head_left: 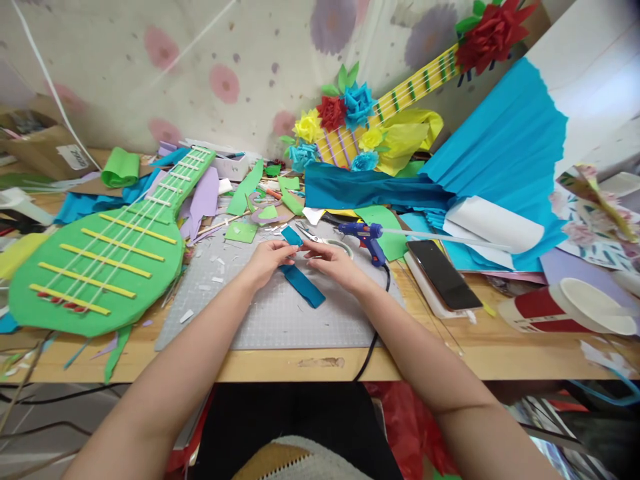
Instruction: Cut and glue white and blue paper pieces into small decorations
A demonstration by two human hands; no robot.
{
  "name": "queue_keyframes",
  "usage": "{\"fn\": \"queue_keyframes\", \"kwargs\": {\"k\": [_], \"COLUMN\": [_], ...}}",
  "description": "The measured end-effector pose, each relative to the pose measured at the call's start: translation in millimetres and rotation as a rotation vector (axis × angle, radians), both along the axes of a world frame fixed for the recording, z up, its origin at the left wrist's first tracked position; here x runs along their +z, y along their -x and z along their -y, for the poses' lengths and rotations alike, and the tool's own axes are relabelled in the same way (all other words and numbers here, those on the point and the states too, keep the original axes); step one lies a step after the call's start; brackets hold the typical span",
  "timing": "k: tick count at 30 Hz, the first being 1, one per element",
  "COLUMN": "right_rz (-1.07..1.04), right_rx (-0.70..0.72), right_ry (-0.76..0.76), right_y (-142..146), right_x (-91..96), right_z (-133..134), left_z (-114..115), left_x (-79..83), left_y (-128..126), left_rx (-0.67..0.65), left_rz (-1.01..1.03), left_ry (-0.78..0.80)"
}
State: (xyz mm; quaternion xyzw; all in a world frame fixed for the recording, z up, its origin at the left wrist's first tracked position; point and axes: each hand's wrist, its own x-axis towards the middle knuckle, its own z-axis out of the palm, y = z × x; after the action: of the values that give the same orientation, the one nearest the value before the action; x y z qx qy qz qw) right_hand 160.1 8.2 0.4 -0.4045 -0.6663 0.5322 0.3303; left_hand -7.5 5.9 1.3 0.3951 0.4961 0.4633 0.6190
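Over the grey cutting mat [200, 313], my left hand [270, 261] pinches a small piece of blue crepe paper [291, 235] between thumb and fingers. My right hand [334, 264] meets it from the other side, its fingertips closed at the edge of the same piece. Below my hands, a longer blue crepe paper strip [307, 288] lies slantwise on the mat. Just beyond my right hand are scissors [313, 236], their handles partly hidden by it. A blue glue gun [364, 232] with a long glue stick rests to the right, its cord running off the table's front edge.
A green paper-covered lute shape [105, 267] lies at left. A yellow instrument shape [340, 147] with paper flowers leans on the back wall. Paper scraps [245, 193], a large blue crepe sheet [505, 153], a phone [444, 273] and a paper cup [545, 308] crowd the wooden table [240, 365].
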Motion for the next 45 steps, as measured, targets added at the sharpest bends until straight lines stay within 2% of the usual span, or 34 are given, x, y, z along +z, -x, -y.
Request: {"fn": "queue_keyframes", "kwargs": {"k": [9, 18, 25, 29, 32, 35, 37, 39, 41, 45], "right_rz": [0.118, 0.368, 0.75, 0.834, 0.706, 0.47, 0.324, 0.212, 0.141, 0.079], "right_rx": [0.067, 0.03, 0.005, -0.024, -0.17, -0.3, -0.297, -0.258, -0.22, -0.195], "right_ry": [-0.178, -0.399, -0.755, -0.839, -0.761, -0.481, -0.248, -0.083, 0.0, 0.075], "right_y": [-2.6, 2.0, 9.6, 11.2, 6.4, 0.3, -2.4, -3.9, -5.0, -6.9], "right_x": [2.8, 1.1, 5.5, 11.1, 14.5, 13.0, 9.2, 5.3, 3.2, 4.9], "right_z": [4.1, 10.0, 16.9, 17.5, 13.7, 6.1, 0.5, -3.8, -6.1, -5.5], "left_z": [-0.8, 0.5, -2.9, -4.0, -2.1, 1.5, 4.0, 6.0, 7.1, 7.3], "left_x": [-1.7, -2.8, -11.5, -14.2, -11.2, -4.4, 0.7, 4.9, 7.4, 7.6], "left_y": [0.1, -1.4, 0.5, 1.0, -0.5, -2.6, -3.7, -4.2, -4.2, -3.6], "left_rx": [0.022, 0.047, 0.005, -0.019, -0.033, -0.054, -0.088, -0.13, -0.168, -0.195], "left_rz": [-0.014, -0.345, -0.549, -0.594, -0.536, -0.458, -0.401, -0.359, -0.338, -0.324], "left_ry": [0.001, -0.171, -0.293, -0.329, -0.316, -0.256, -0.218, -0.194, -0.183, -0.177]}}
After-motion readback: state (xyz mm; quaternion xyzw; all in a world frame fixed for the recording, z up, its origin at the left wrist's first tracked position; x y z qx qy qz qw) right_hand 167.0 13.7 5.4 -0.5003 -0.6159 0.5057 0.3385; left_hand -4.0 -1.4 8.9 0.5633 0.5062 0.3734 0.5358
